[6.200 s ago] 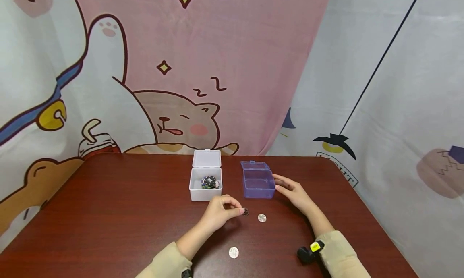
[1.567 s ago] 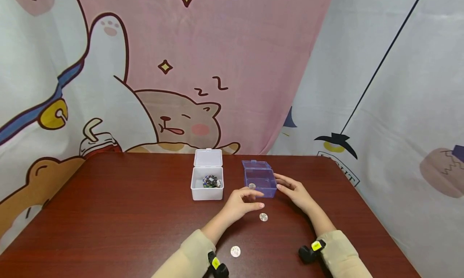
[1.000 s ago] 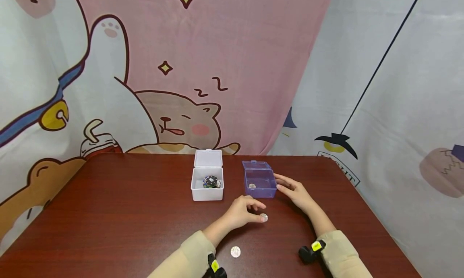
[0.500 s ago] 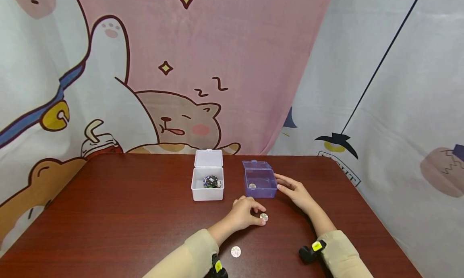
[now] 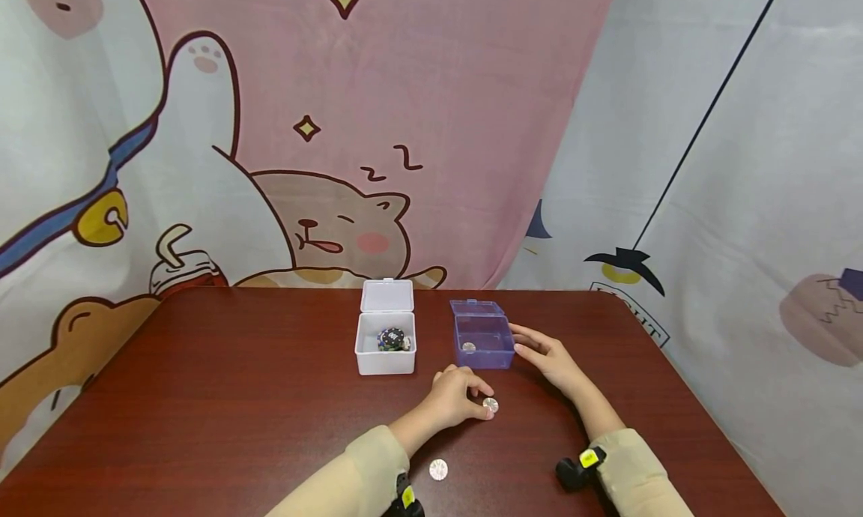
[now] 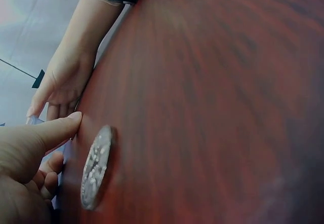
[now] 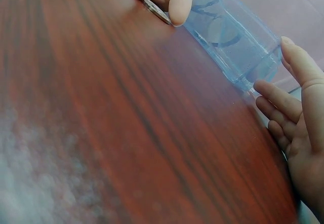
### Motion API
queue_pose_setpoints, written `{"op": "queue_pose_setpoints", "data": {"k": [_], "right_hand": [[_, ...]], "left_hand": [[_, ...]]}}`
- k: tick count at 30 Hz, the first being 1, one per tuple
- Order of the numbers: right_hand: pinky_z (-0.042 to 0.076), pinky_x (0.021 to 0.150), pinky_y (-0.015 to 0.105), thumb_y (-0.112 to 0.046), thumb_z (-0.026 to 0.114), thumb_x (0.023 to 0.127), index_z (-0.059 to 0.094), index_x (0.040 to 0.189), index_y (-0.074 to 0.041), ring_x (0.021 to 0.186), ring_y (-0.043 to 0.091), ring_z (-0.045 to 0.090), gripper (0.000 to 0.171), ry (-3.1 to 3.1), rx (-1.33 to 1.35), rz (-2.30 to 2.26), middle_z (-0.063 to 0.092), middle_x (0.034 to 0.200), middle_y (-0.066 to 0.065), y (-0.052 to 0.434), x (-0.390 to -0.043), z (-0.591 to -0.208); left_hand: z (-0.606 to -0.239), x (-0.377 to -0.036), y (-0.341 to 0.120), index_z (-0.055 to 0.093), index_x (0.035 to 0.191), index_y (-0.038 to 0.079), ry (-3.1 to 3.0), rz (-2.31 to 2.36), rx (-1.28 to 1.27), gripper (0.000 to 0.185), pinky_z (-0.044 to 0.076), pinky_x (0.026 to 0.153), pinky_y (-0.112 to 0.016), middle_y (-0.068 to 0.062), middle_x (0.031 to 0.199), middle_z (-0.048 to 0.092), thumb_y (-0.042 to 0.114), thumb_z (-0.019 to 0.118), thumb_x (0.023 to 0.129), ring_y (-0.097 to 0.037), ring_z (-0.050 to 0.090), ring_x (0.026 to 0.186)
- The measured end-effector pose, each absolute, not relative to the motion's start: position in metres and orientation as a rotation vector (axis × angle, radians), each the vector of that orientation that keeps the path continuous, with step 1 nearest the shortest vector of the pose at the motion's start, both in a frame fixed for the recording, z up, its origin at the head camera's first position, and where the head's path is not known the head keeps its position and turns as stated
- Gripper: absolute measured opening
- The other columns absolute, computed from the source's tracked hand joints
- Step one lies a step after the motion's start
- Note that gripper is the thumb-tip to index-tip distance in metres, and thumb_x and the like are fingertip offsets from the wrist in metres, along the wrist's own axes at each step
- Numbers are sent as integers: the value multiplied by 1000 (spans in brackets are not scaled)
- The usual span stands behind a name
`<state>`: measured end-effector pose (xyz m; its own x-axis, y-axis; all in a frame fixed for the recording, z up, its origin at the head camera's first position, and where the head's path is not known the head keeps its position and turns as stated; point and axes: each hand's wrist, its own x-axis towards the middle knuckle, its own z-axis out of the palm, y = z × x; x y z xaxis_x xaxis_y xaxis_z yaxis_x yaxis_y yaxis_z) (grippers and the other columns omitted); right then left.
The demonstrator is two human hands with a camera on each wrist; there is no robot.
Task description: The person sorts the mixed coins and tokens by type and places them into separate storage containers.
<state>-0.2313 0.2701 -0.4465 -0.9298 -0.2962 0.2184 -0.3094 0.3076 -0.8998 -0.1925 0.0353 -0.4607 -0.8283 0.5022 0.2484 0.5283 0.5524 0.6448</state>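
A silver coin (image 5: 490,405) lies flat on the dark red table (image 5: 236,397). My left hand (image 5: 465,395) bends over the coin and pinches its edges between thumb and finger; in the left wrist view one fingertip (image 6: 61,127) touches the coin (image 6: 96,168). Behind it stands a clear blue box (image 5: 482,337) with its lid open and one coin (image 5: 468,347) inside. My right hand (image 5: 542,350) lies beside the box's right wall with straight fingers (image 7: 283,102) and holds nothing. The right wrist view shows the blue box (image 7: 233,36) and the pinched coin (image 7: 154,8).
A white box (image 5: 385,345), lid open, holds dark chips and stands left of the blue box. Another silver coin (image 5: 438,470) lies near the front edge between my forearms. Printed curtains hang behind the table.
My left hand moved from the blue box, where a coin now lies, down to the coin on the table and closed its fingers on it. The right hand stayed put.
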Motion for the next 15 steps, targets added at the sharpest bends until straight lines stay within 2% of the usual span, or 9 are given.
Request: {"op": "queue_pose_setpoints", "data": {"k": [15], "right_hand": [[43, 87, 18, -5, 56, 96, 47, 138, 4, 117, 43, 51, 44, -2519, 594, 1765, 57, 124, 29, 270, -231, -447]], "left_hand": [[-456, -193, 38, 76, 78, 20, -2792, -1128, -872, 17, 28, 71, -25, 13, 70, 50, 24, 88, 65, -2, 39, 73]]}}
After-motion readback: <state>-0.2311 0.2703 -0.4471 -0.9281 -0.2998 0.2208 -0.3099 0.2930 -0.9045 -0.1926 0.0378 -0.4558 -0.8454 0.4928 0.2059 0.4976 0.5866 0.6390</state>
